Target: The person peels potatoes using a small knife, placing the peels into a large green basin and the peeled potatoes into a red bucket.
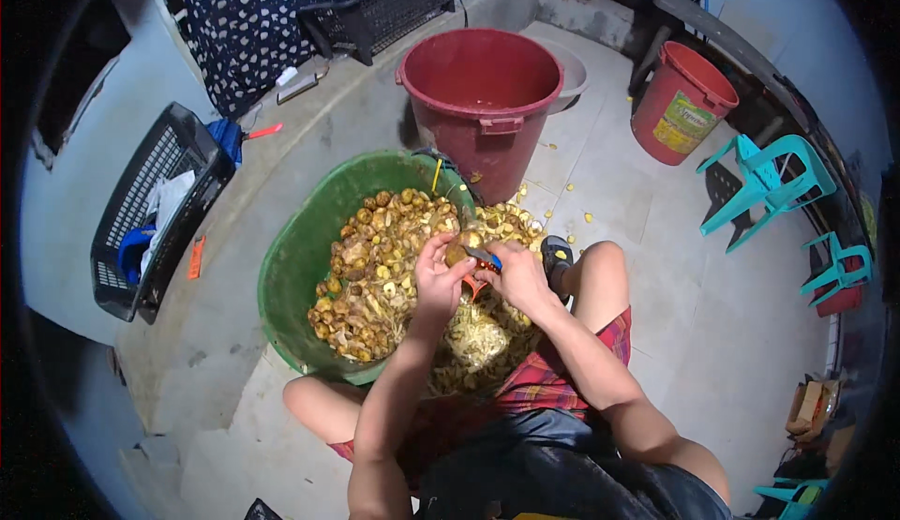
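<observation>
My left hand (438, 274) is closed around a round brownish-yellow fruit (456, 255), held up over the edge of the green tub. In my right hand (521, 279) is a knife (482, 257) with a blue and red handle, its dark blade against the fruit. An orange piece (475, 286) shows just below my hands; I cannot make out what it is. To the left, the green tub (281, 281) holds a heap of similar brown-yellow fruits (370, 239). Pale shreds and cut bits (473, 344) are piled between my legs.
A large red bin (487, 135) stands behind the tub, with a smaller red bucket (682, 107) farther right. Teal plastic chairs (769, 178) line the right side. At left, a black crate (164, 211) holds cloth. Yellowish bits (588, 216) dot the tiled floor.
</observation>
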`<state>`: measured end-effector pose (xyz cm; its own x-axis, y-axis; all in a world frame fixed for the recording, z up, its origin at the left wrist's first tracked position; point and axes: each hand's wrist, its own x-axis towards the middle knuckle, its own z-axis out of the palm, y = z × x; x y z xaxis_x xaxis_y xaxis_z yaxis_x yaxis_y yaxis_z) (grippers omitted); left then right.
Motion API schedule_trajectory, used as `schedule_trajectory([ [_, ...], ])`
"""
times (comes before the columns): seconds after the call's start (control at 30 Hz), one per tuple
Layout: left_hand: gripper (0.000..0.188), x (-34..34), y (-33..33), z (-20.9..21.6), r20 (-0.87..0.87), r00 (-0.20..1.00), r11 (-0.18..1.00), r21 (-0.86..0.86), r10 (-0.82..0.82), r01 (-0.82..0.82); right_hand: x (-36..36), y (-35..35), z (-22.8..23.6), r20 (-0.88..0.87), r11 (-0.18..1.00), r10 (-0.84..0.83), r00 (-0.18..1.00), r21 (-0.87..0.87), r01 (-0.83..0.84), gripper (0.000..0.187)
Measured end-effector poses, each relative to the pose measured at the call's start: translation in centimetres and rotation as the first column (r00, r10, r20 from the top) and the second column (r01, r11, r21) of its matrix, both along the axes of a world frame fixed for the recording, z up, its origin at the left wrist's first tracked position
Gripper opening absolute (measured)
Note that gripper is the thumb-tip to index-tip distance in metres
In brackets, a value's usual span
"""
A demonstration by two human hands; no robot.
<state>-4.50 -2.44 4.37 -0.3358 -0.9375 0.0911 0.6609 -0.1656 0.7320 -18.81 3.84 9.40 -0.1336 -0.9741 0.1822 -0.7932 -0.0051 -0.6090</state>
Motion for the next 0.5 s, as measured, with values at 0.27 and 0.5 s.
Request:
schedule_trajectory([
  [0.27, 0.051, 2.5, 3.0, 0.8, -0.093, 0.995, 0.999, -0.037, -0.039, 0.036, 2.0, 1.7, 0.5, -0.023, 0.998, 0.063, 0.998, -0.023, -0.064, 0.04],
  [0.5, 0.049, 3.7, 2.5, -0.8, -0.226, 0.967, 0.992, 0.002, -0.121, 0.124, -0.7, 0.4, -3.9, -0.074, 0.993, 0.008, 0.997, 0.114, 0.0, 0.034],
])
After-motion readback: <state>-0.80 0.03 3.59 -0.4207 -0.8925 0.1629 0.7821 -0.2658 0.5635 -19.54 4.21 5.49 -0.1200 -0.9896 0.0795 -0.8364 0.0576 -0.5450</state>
